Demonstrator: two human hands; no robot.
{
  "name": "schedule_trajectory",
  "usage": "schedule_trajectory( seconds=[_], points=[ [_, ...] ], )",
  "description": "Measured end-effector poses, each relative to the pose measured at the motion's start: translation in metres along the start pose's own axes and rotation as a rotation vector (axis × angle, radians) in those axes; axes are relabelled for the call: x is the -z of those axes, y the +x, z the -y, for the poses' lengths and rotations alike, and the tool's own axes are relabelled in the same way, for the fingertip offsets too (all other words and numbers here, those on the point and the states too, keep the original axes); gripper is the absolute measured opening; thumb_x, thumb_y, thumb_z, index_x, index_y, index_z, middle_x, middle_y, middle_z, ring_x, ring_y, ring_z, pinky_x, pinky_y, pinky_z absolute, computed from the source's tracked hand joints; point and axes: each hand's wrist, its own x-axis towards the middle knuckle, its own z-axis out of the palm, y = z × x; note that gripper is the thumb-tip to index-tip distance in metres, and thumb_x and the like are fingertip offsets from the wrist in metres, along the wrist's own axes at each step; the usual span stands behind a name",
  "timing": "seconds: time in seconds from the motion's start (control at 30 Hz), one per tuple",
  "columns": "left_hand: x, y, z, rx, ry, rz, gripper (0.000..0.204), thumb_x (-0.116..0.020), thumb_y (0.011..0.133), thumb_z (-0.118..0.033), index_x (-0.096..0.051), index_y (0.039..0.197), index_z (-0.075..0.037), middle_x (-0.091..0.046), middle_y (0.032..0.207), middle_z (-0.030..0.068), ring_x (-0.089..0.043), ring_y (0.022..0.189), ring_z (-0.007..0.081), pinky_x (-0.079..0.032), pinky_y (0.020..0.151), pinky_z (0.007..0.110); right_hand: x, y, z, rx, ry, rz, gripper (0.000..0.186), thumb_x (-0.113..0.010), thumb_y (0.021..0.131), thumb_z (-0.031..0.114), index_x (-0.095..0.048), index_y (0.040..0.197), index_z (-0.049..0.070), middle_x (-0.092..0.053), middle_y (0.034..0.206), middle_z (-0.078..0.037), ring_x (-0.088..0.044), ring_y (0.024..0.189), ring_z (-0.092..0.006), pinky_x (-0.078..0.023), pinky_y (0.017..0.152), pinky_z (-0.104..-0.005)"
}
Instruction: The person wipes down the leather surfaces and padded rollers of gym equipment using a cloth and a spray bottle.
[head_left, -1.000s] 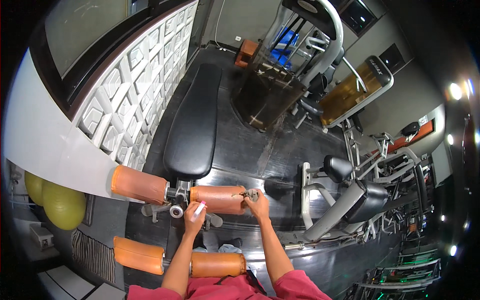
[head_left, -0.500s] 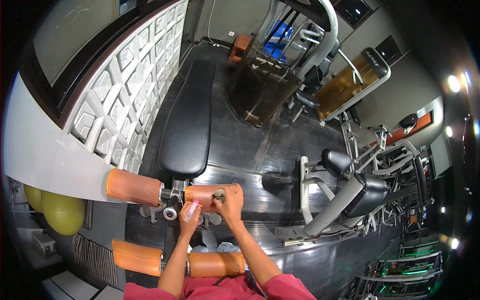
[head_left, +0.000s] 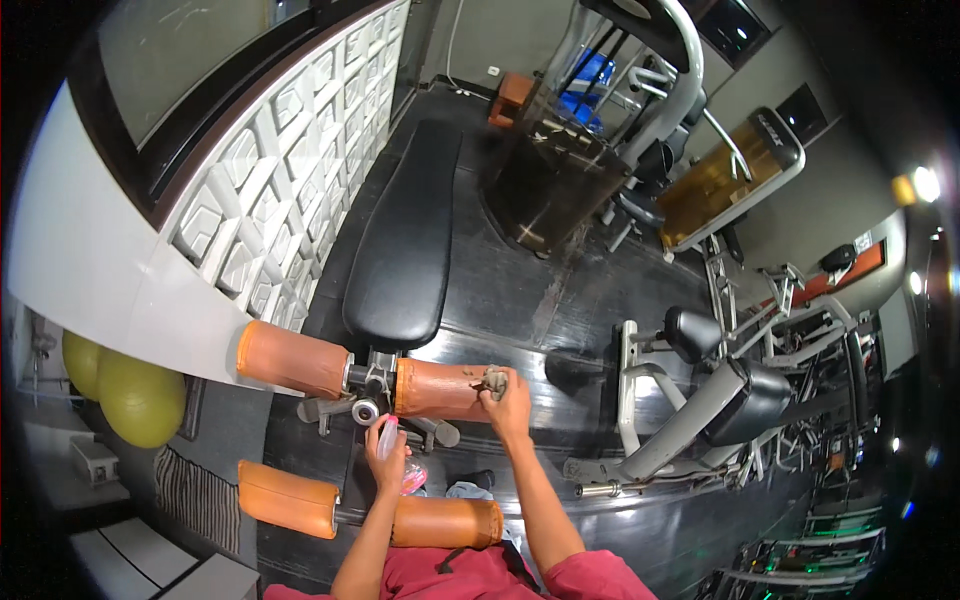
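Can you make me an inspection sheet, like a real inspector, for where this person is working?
Surface: black floor, shiny, with a paler scuffed streak.
Job's things: orange roller pad, crumpled grey cloth at its right end; clear-and-pink container.
Clutter: striped mat and green balls at the left.
Hands: left hand grips the container; right hand grips the cloth.
Cables: pale cable down the back wall.
Surroundings: black padded bench, gym machines, white patterned wall.
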Motion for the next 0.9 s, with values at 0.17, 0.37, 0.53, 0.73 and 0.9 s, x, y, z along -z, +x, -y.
schedule_trajectory(
  seconds=[0.17,0.37,0.53,0.73,0.9],
  points=[
    [-0.003,0.008,0.026,0.100,-0.132,0.061,0.036,-0.069,0.087,0.001,-0.061,0.121,0.000,-0.065,0.109,0.0067,-0.062,0.068,0.0110,-0.053,0.053,0.024,-0.056,-0.006,0.045,0.129,0.072,0.249,0.047,-0.077,0.074,0.008,-0.060,0.117,0.012,-0.063,0.115,-0.017,-0.057,0.113,-0.0379,-0.046,0.097,-0.0466],
    [-0.002,0.012,0.018,0.142,-0.096,0.132,0.033,-0.072,0.088,-0.004,-0.062,0.120,-0.001,-0.067,0.097,0.0039,-0.062,0.063,0.0094,-0.051,0.052,0.025,-0.083,-0.017,0.096,0.406,0.078,0.356,0.057,-0.082,0.071,0.010,-0.058,0.123,0.016,-0.059,0.127,-0.015,-0.056,0.115,-0.0422,-0.049,0.097,-0.0493],
    [0.012,0.019,0.024,0.156,-0.127,0.145,0.035,-0.073,0.088,-0.007,-0.066,0.121,-0.002,-0.068,0.096,0.0023,-0.060,0.062,0.0077,-0.050,0.056,0.024,-0.045,-0.010,0.077,0.447,0.059,0.379,0.056,-0.081,0.067,0.005,-0.061,0.119,0.015,-0.059,0.126,-0.014,-0.053,0.116,-0.0412,-0.045,0.102,-0.0486],
    [0.011,0.028,0.004,0.163,-0.183,0.234,0.034,-0.071,0.088,-0.006,-0.068,0.121,-0.001,-0.071,0.107,0.0023,-0.058,0.063,0.0067,-0.049,0.056,0.023,0.005,0.013,0.009,0.302,-0.017,0.142,0.046,-0.085,0.063,0.008,-0.068,0.106,0.013,-0.069,0.105,-0.011,-0.063,0.100,-0.0354,-0.049,0.091,-0.0452],
    [0.004,0.033,-0.007,0.236,-0.267,0.322,0.048,-0.068,0.089,-0.004,-0.058,0.136,-0.003,-0.069,0.121,0.0038,-0.056,0.065,0.0065,-0.049,0.060,0.023,-0.008,0.014,0.034,0.106,-0.067,0.130,0.043,-0.082,0.069,0.014,-0.066,0.109,0.012,-0.072,0.095,-0.015,-0.069,0.087,-0.0363,-0.054,0.079,-0.0440]
  ],
)
